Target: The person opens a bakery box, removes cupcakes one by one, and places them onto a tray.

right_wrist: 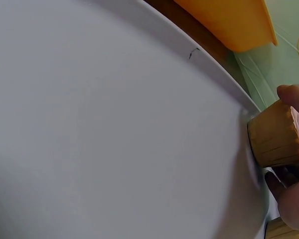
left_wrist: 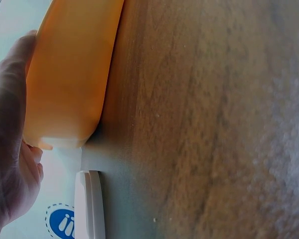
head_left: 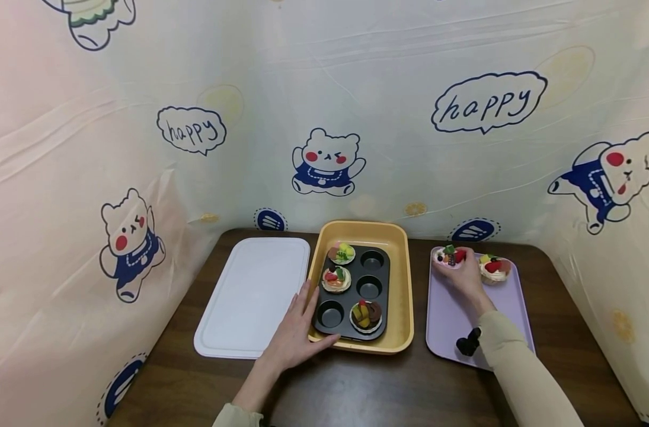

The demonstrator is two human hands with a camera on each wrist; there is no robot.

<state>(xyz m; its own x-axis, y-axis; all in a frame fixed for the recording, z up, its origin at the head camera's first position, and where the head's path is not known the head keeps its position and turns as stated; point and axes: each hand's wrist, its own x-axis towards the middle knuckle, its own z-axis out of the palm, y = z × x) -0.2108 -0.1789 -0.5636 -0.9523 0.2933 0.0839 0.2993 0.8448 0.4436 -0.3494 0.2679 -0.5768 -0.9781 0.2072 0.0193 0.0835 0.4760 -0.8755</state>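
My right hand [head_left: 464,279] pinches a cupcake [head_left: 448,256] topped with berries, at the far left corner of the purple tray [head_left: 447,332]. In the right wrist view, thumb and fingers sit on either side of the cupcake's brown paper cup [right_wrist: 274,137]. Just right of that hand is a second cupcake [head_left: 494,270]. With its fingers spread, my left hand [head_left: 292,338] rests against the front left corner of the yellow tray [head_left: 401,284]. Inside that tray lies a dark muffin pan [head_left: 351,305], bearing a pastel-topped cupcake [head_left: 342,253], a cream cupcake [head_left: 336,279] and a chocolate-topped cupcake [head_left: 365,316].
A white board [head_left: 255,290] lies left of the yellow tray on the brown wooden table [head_left: 367,385]. Printed curtains [head_left: 388,178] hang behind and at both sides. A small black object [head_left: 468,343] shows beside the right sleeve, over the purple tray.
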